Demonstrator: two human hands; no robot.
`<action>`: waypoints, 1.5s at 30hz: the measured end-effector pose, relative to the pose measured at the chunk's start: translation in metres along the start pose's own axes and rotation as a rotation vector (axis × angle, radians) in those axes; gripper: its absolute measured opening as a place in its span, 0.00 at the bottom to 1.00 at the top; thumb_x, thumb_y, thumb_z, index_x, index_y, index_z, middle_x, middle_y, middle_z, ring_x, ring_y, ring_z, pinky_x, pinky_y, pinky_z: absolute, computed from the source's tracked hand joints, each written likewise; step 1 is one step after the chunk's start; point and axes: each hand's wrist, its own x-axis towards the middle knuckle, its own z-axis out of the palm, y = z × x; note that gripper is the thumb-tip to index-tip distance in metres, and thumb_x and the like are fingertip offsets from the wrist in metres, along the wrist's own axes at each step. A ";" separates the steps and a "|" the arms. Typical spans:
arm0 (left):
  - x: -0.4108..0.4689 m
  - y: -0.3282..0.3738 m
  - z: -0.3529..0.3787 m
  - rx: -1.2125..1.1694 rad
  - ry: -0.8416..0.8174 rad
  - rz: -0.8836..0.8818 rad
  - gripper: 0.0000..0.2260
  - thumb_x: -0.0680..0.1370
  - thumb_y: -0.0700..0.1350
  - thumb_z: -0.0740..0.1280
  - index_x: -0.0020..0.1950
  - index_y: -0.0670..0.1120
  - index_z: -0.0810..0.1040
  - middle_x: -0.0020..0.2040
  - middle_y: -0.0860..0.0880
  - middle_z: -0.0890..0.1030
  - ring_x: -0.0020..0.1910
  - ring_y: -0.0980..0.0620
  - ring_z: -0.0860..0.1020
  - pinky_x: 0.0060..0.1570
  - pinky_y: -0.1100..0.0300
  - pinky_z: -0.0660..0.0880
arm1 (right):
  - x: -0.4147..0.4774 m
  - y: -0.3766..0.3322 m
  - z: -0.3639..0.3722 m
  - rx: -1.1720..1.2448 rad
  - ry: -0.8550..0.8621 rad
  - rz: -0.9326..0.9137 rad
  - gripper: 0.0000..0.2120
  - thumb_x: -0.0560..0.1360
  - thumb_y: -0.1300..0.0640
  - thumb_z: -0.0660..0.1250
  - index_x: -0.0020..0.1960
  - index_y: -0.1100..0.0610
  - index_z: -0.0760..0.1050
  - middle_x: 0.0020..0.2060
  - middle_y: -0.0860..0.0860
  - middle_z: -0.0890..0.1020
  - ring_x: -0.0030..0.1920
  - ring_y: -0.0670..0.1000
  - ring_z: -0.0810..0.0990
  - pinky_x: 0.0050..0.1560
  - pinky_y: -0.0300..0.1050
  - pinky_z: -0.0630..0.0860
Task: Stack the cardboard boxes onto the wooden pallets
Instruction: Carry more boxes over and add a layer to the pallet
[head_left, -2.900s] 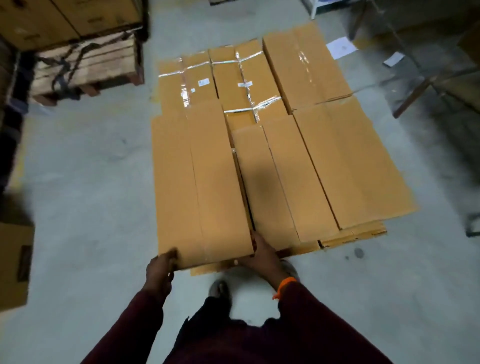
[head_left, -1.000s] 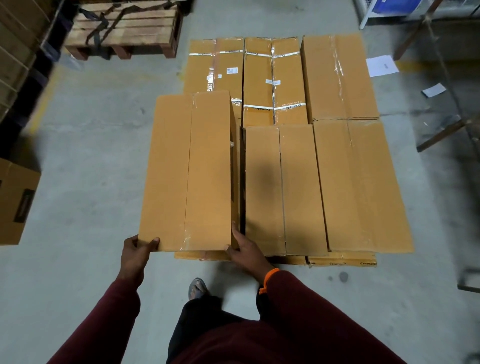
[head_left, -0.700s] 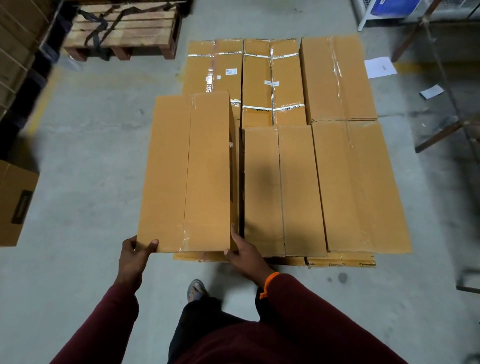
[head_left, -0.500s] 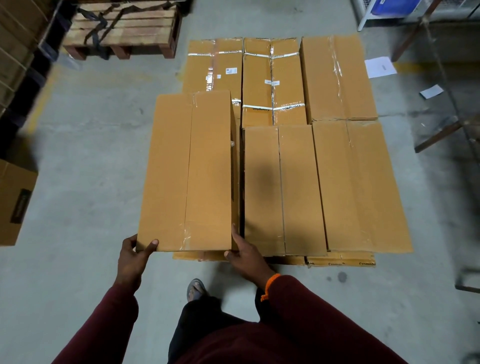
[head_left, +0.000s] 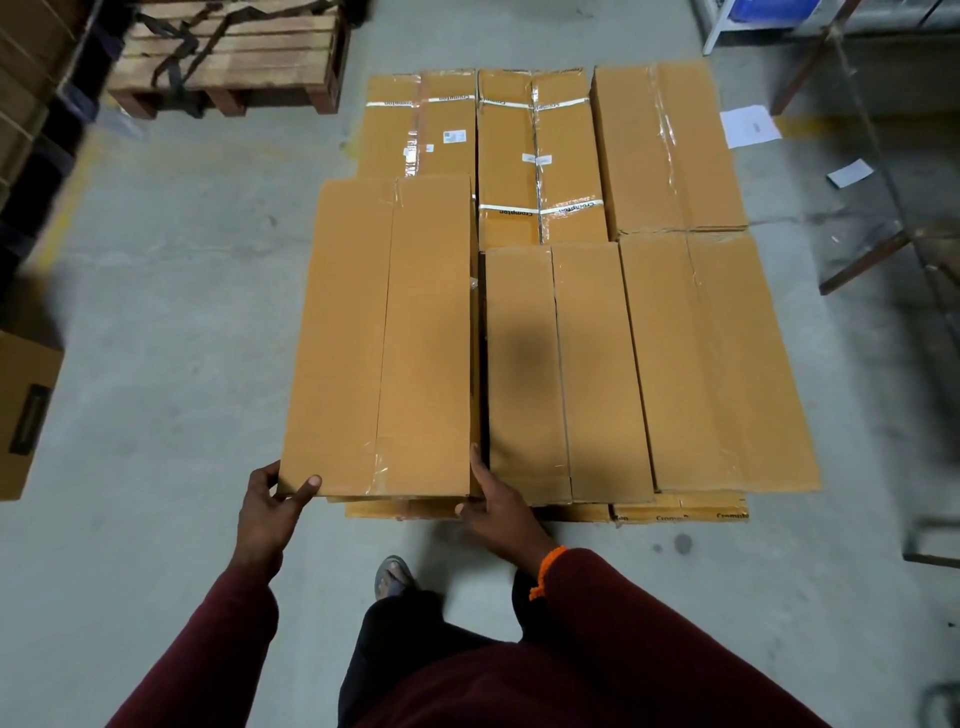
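Holding box (head_left: 384, 338) at near end w/ both grips. L grip (head_left: 267, 512) curled round near-left corner, thumb on top. R grip (head_left: 498, 506) curled on near-right corner, thumb up along side. Lying lengthwise at stack's near-left spot, just beside boxes (head_left: 571, 364), overhanging lower layer to left. Can't tell if resting or lifted. Spare pallet (head_left: 234, 57) far left.

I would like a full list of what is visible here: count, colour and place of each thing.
held box: one, brown, front left of the stack
other boxes: five on top, brown, beside and behind it
wooden pallet: one, pale wood, far left
carton: one, brown, left edge
paper sheets: two, white, floor at far right
left hand: grips the held box's near left corner
right hand: holds its near right corner
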 end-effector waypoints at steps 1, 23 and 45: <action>0.000 0.001 -0.001 0.007 -0.003 -0.001 0.26 0.76 0.46 0.76 0.70 0.43 0.70 0.66 0.45 0.77 0.60 0.45 0.78 0.61 0.50 0.74 | 0.000 0.000 0.000 0.003 -0.004 -0.003 0.40 0.80 0.60 0.66 0.83 0.47 0.46 0.75 0.49 0.72 0.71 0.48 0.72 0.74 0.45 0.69; 0.001 -0.005 0.000 -0.042 0.022 -0.046 0.26 0.77 0.42 0.74 0.72 0.43 0.70 0.67 0.45 0.77 0.61 0.46 0.77 0.62 0.52 0.74 | 0.013 0.001 0.003 0.001 0.005 0.033 0.42 0.77 0.65 0.66 0.83 0.44 0.49 0.73 0.50 0.72 0.66 0.53 0.77 0.68 0.49 0.76; 0.017 0.042 -0.069 -0.022 -0.196 0.170 0.22 0.77 0.49 0.74 0.70 0.47 0.76 0.68 0.49 0.78 0.66 0.51 0.75 0.68 0.52 0.72 | 0.027 -0.133 0.074 0.071 0.538 -0.229 0.15 0.79 0.63 0.65 0.64 0.54 0.79 0.55 0.50 0.85 0.56 0.49 0.83 0.59 0.59 0.81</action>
